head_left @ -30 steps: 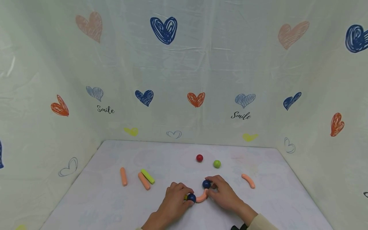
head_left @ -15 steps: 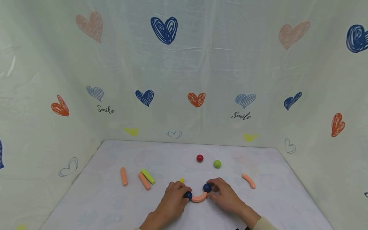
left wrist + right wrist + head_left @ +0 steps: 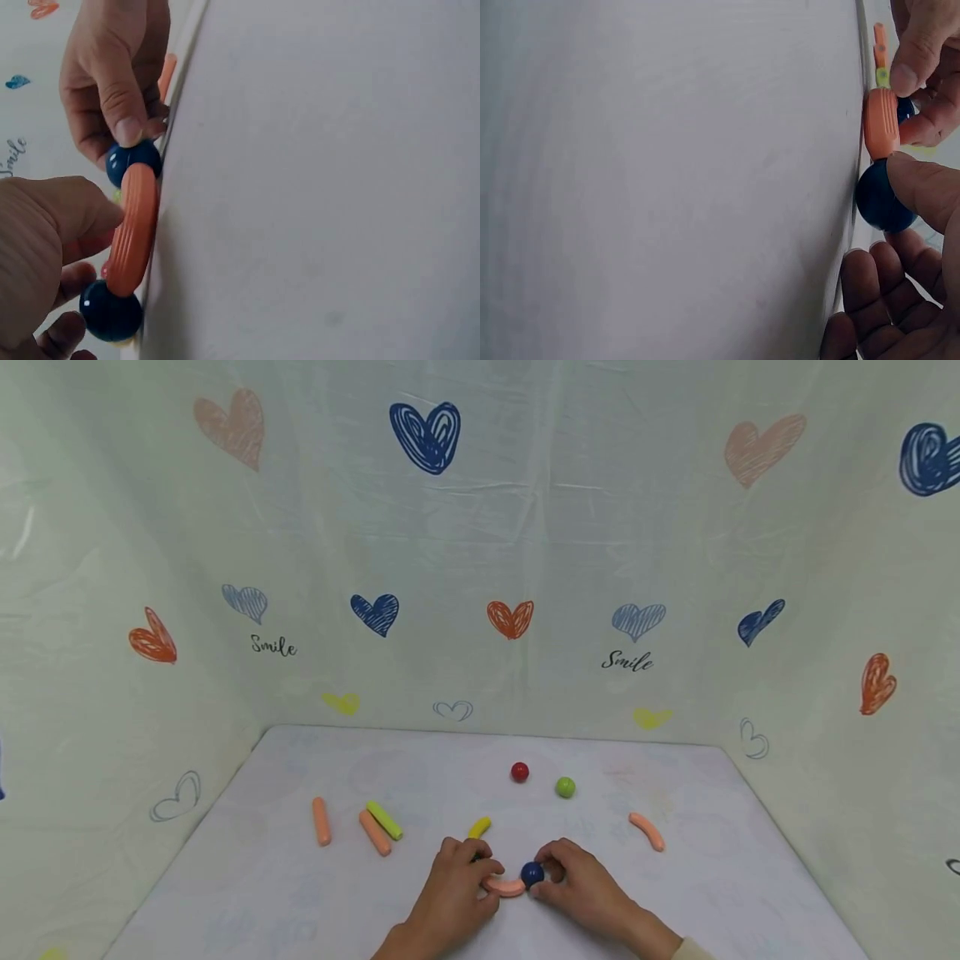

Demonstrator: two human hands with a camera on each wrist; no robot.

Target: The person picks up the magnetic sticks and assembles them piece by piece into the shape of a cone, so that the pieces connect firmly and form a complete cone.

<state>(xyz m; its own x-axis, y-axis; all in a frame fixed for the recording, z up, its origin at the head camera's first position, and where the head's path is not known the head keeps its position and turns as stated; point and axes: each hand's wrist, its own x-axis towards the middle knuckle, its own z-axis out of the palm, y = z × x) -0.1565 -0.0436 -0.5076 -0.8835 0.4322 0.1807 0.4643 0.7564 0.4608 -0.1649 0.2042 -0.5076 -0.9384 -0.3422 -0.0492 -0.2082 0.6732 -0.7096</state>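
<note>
The right hand [image 3: 583, 887] and blue ball [image 3: 532, 873] have come nearer the person — more yellow stick [image 3: 480, 827] shows.

Sheet [image 3: 570, 543]: pale, creased, rising beyond the table's [image 3: 247, 877] far edge and along its left and right edges.
Hearts [image 3: 375, 615]: dark blue, light blue, orange, pink, yellow and outlined, scattered over all 3 sides.
Lettering [image 3: 274, 646]: "Smile" 2 times, above the far edge, toward its 2 corners.
Table: whitish, with faint smudges.
Light: soft, with dull sheen on the sheet.
</note>
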